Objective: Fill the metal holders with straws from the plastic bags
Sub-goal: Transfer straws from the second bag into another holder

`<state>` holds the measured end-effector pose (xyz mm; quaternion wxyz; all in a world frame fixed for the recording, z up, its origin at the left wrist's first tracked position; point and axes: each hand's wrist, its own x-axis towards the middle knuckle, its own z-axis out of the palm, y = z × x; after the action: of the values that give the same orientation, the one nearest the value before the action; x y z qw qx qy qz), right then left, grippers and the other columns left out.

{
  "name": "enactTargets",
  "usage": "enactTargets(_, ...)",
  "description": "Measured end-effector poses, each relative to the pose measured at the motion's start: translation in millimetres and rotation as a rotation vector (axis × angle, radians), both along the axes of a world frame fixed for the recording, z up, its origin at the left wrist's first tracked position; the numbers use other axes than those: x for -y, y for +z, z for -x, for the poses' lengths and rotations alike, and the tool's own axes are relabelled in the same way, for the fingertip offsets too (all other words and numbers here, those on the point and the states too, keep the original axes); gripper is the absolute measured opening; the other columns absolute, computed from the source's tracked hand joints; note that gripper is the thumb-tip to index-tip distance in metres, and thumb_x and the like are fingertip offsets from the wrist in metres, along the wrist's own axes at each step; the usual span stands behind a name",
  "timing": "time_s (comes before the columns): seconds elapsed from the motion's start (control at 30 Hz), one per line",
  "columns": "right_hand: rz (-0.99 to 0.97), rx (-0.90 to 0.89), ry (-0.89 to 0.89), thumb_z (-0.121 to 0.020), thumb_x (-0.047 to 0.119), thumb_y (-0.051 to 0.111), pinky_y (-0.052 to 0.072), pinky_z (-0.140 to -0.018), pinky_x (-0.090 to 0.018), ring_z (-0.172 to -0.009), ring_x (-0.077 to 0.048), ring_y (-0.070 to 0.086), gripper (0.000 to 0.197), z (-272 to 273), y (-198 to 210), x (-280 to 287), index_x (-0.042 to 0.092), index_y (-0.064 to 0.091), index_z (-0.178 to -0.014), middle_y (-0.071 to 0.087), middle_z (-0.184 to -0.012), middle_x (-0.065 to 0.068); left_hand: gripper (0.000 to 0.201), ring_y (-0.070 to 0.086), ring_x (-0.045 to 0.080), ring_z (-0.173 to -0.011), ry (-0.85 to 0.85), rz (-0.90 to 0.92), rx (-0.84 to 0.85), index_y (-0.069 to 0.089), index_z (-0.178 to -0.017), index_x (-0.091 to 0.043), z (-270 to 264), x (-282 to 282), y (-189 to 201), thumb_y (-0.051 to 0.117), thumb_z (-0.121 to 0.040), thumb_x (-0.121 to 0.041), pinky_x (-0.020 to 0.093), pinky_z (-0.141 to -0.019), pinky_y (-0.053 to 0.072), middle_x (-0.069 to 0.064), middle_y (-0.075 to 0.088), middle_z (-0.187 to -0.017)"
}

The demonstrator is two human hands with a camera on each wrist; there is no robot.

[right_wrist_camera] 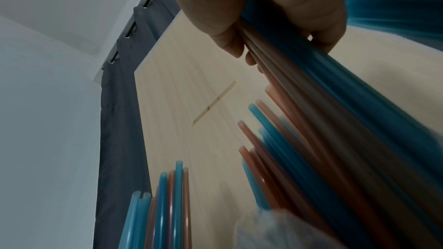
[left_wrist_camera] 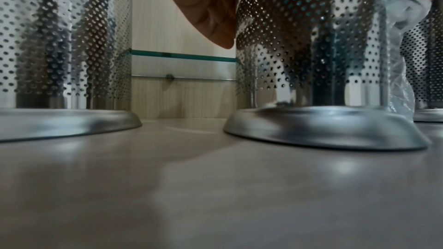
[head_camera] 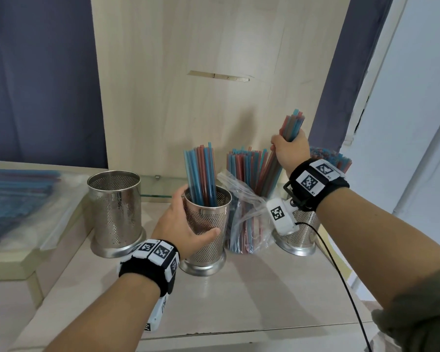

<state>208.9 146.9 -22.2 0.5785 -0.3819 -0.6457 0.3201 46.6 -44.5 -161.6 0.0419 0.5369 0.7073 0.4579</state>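
Note:
Three perforated metal holders stand on the table. The left holder (head_camera: pixel 114 212) (left_wrist_camera: pixel 64 44) looks empty. The middle holder (head_camera: pixel 208 229) (left_wrist_camera: pixel 311 54) has several blue and red straws (head_camera: pixel 201 174) in it, and my left hand (head_camera: pixel 186 224) (left_wrist_camera: pixel 210 12) grips its wall, thumb at the front. The right holder (head_camera: pixel 300 235) is packed with straws, partly hidden by my right wrist. An open plastic bag (head_camera: pixel 244 212) of straws stands between the middle and right holders. My right hand (head_camera: pixel 288 151) (right_wrist_camera: pixel 263 16) grips a bundle of straws (head_camera: pixel 291 128) (right_wrist_camera: pixel 335 111) raised partly out of that bag.
More bags of straws (head_camera: pixel 18 199) lie on a raised ledge at the left. A wooden panel (head_camera: pixel 201 72) stands upright behind the holders. A black cable (head_camera: pixel 341 275) runs from my right wrist across the table's (head_camera: pixel 239 301) right side. Dark curtains hang behind.

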Motion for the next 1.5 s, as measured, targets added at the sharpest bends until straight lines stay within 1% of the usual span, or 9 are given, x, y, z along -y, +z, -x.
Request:
enactTargets(0.2,-0.063,-0.163,0.089,-0.092,0.004,0.057,0.050,-0.068,-0.027,-0.061,-0.011,0.056,0.013,-11,37,6,0.016,0.052,-0.089,0.055,-0.077,0.001,0.118,0.053,0.013,-0.123,-0.006,0.000,0.006,0.012,-0.149,-0.028,0,1,1,0.087,-0.060,-0.050,0.022,-0.097,0.038,-0.004,0.051,-0.142)
enactTargets(0.43,-0.210,-0.280,0.242,-0.093,0.003,0.056,0.052,-0.073,-0.026,-0.067,-0.013,0.058,0.011,-19,82,43,0.011,0.053,-0.100,0.056,-0.083,-0.003,0.116,0.053,0.012,-0.122,-0.005,-0.001,-0.004,0.012,-0.149,-0.027,-1,3,3,0.086,-0.061,-0.049,0.019,-0.094,0.036,-0.004,0.051,-0.141)
enactTargets(0.63,-0.291,-0.396,0.435,-0.093,0.004,0.056,0.054,-0.079,-0.029,-0.076,-0.016,0.060,0.010,-15,100,82,0.012,0.054,-0.099,0.057,-0.084,-0.004,0.117,0.056,0.013,-0.118,0.002,-0.008,-0.003,0.012,-0.147,-0.031,2,-1,-2,0.086,-0.059,-0.053,0.021,-0.093,0.041,-0.004,0.055,-0.137)
enactTargets(0.77,-0.158,-0.357,0.571,-0.091,0.004,0.059,0.053,-0.074,-0.029,-0.070,-0.016,0.060,0.010,15,89,92,0.010,0.055,-0.097,0.058,-0.079,-0.004,0.118,0.056,0.014,-0.118,0.004,-0.018,-0.005,0.013,-0.148,-0.030,3,-2,-3,0.087,-0.058,-0.051,0.023,-0.095,0.041,-0.004,0.055,-0.137)
enactTargets(0.93,-0.087,-0.005,0.521,-0.094,0.006,0.058,0.054,-0.090,-0.048,-0.078,-0.020,0.060,0.010,53,45,91,0.015,0.054,-0.097,0.060,-0.076,-0.002,0.117,0.056,0.014,-0.117,0.002,-0.029,-0.015,0.015,-0.148,-0.026,2,-2,-3,0.087,-0.059,-0.049,0.019,-0.091,0.039,-0.004,0.056,-0.135)
enactTargets(1.07,0.005,0.145,0.480,-0.091,0.010,0.061,0.056,-0.090,-0.049,-0.079,-0.021,0.062,0.008,71,9,83,0.016,0.057,-0.094,0.062,-0.081,-0.005,0.117,0.055,0.014,-0.119,0.009,-0.005,-0.032,0.015,-0.148,-0.021,1,-2,-3,0.086,-0.061,-0.051,0.019,-0.092,0.038,-0.003,0.054,-0.137)
enactTargets(1.2,0.074,0.220,0.440,-0.091,0.015,0.063,0.056,-0.089,-0.051,-0.088,-0.031,0.071,0.014,78,-21,77,0.005,0.062,-0.101,0.070,-0.090,-0.017,0.108,0.056,0.010,-0.109,0.017,-0.024,-0.045,0.023,-0.142,-0.021,2,-3,-3,0.086,-0.060,-0.051,0.019,-0.088,0.040,-0.006,0.057,-0.129)
enactTargets(1.33,0.085,0.224,0.375,-0.092,0.018,0.063,0.058,-0.086,-0.045,-0.087,-0.027,0.072,0.021,82,-27,75,0.005,0.063,-0.109,0.072,-0.097,-0.014,0.102,0.059,0.011,-0.106,0.025,-0.041,-0.032,0.026,-0.136,-0.026,3,-5,-6,0.085,-0.058,-0.053,0.019,-0.082,0.042,-0.009,0.059,-0.120)
enactTargets(1.5,0.047,0.173,0.362,-0.094,0.018,0.062,0.057,-0.080,-0.029,-0.083,-0.016,0.068,0.022,84,-26,78,0.009,0.058,-0.114,0.069,-0.092,-0.003,0.115,0.057,0.010,-0.111,0.005,-0.043,-0.022,0.017,-0.145,-0.024,2,-4,-4,0.086,-0.057,-0.054,0.019,-0.086,0.041,-0.011,0.056,-0.125)
